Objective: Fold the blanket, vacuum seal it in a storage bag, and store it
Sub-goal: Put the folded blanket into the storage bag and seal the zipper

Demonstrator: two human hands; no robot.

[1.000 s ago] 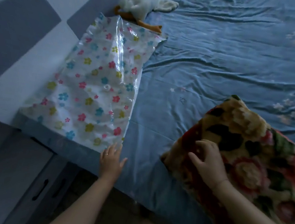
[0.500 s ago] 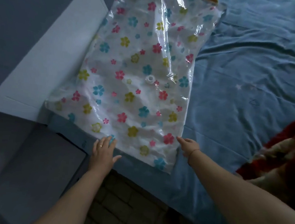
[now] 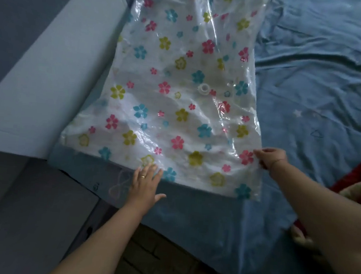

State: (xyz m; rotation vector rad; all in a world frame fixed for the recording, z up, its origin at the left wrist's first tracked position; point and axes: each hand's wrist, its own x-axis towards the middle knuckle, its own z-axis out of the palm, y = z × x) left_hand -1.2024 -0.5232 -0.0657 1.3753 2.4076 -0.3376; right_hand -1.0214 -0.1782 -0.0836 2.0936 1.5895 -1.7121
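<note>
A clear storage bag (image 3: 178, 97) printed with coloured flowers lies flat on the blue bed sheet, its round white valve (image 3: 204, 88) near the middle. My left hand (image 3: 144, 181) rests flat with spread fingers on the bag's near edge. My right hand (image 3: 270, 158) pinches the bag's right edge near its lower corner. The folded red floral blanket (image 3: 358, 185) shows only as a sliver at the right edge, partly behind my right arm.
The blue sheet (image 3: 321, 83) covers the bed to the right, wrinkled. A white headboard or ledge (image 3: 44, 81) runs along the left. Grey furniture with a drawer (image 3: 26, 221) stands below left; dark floor (image 3: 153, 261) lies at my feet.
My right hand left the blanket, reached across and took hold of the bag's right edge. The view swung left, so the blanket slid to the frame edge. My left hand stayed at the near edge.
</note>
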